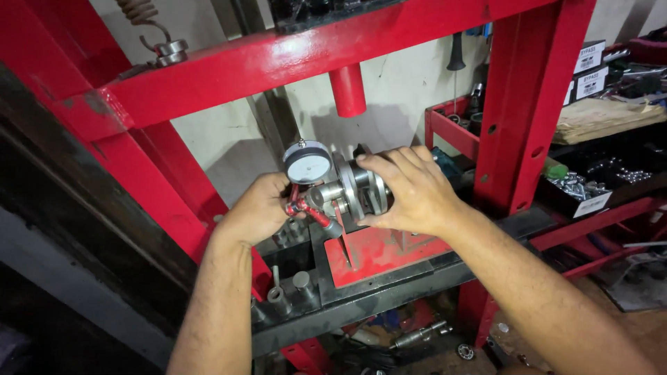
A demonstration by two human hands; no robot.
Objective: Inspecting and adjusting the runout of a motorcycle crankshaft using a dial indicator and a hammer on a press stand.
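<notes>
A steel crankshaft [354, 187] rests on a red stand [379, 253] on the bed of a red hydraulic press. My right hand [406, 191] is wrapped over the crankshaft's round webs from the right. A dial gauge [308, 163] with a white face stands on a red jointed arm [313, 212] just left of the shaft. My left hand [260, 208] grips that arm beneath the gauge. The press ram [347, 90] hangs above, apart from the shaft.
The red press frame [517, 104] rises on both sides, and its black bed [389, 292] carries steel pins [292, 288] at the left. Shelves at the right hold boxes [590, 66], cardboard and a tray of bolts [577, 187]. Tools lie on the floor below.
</notes>
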